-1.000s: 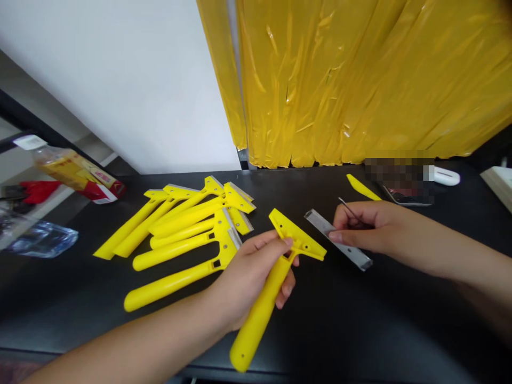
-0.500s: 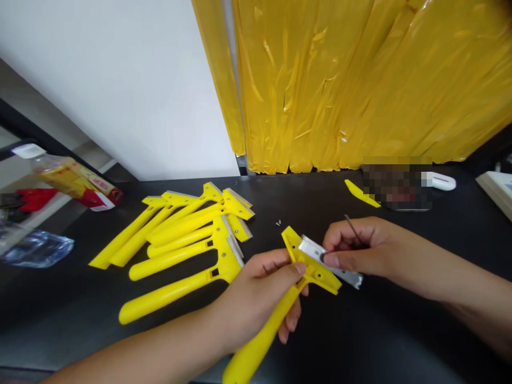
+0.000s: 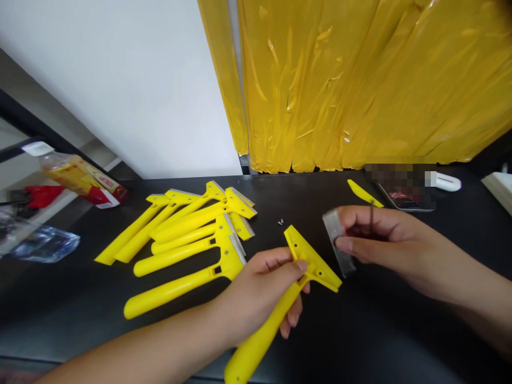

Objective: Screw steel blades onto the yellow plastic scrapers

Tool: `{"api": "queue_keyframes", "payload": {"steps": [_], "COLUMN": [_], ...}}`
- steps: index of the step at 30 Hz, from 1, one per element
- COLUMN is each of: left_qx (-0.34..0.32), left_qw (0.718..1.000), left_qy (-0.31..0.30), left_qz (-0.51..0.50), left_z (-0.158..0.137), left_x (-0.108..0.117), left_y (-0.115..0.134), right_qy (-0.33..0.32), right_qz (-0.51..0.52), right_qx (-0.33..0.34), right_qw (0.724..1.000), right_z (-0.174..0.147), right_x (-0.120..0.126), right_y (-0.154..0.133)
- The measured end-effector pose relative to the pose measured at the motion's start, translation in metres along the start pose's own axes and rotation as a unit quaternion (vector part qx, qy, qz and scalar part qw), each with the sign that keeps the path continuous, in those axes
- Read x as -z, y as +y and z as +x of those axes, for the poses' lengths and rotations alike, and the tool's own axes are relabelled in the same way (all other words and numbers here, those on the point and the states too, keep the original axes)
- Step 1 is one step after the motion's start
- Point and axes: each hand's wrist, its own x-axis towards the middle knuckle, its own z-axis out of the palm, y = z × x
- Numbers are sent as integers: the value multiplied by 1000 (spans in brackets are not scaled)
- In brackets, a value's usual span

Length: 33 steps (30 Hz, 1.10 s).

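My left hand point(image 3: 276, 282) is closed around the neck of a yellow scraper handle point(image 3: 256, 346), whose wide head with two small holes faces up. Between the thumb and fingers of my right hand point(image 3: 372, 234) is a flat metal blade piece point(image 3: 338, 242), held apart from the head on its right. A thin dark rod point(image 3: 372, 216), perhaps a hex key, also sticks out of the right hand; most of it is hidden. Two or so small screws point(image 3: 280, 222) lie on the dark table beyond the scraper head. Several yellow scrapers with metal edges point(image 3: 176, 292) lie together left of my hands.
A yellow strip point(image 3: 364, 193) and a phone-like device point(image 3: 404, 202), partly blurred out, lie at the back right beside a white object point(image 3: 448, 182). On the left are a tilted drink bottle point(image 3: 86, 178) and clear plastic point(image 3: 48, 245). Yellow sheeting point(image 3: 320, 85) hangs behind the table.
My right hand has drawn the metal blade piece away from the scraper head, to the right, and turned it steeper. My left hand keeps its hold. The view has shifted slightly.
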Motion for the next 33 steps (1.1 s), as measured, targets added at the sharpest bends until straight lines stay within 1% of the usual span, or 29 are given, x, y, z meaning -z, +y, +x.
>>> {"api": "queue_keyframes", "payload": {"steps": [5, 8, 10, 12, 15, 17, 20, 23, 25, 27, 29, 33], "left_qx": [3, 4, -1, -12, -31, -41, -54, -65, -69, -69, -63, -59], "left_qw": [1000, 1000, 1000, 1000, 999, 999, 998, 997, 996, 996, 997, 997], "left_qy": [-3, -1, 6, 12, 21, 27, 33, 40, 46, 50, 55, 47], "left_qz": [3, 1, -5, -11, -16, -21, -31, -30, -23, -15, -5, 11], "left_z": [1, 1, 2, 2, 1, 0, -1, 0, 1, 1, 1, 1], "left_x": [0, 1, 0, 0, -1, -2, -2, 0, 1, 2, 2, 3], "left_y": [-1, -1, -1, 0, 0, 1, 1, 2, 4, 5, 6, 3], "right_qy": [-17, 11, 31, 57, 87, 78, 43, 46, 44, 27, 12, 7], "right_qz": [45, 83, 89, 69, -3, -68, -151, -203, -219, -212, -196, -176], "right_qx": [-19, -20, -20, -8, 21, 29, 41, 92, 111, 97, 68, 33], "right_qw": [999, 996, 995, 996, 996, 994, 987, 974, 968, 972, 978, 984], "right_z": [0, 1, 2, 3, 4, 3, 0, -2, -3, -4, -4, -4], "right_x": [1, 0, -1, -3, -8, -11, -12, -11, -12, -14, -16, -18], "right_y": [-3, -4, -1, 3, 8, 7, -1, -8, -9, -7, -4, 0]}}
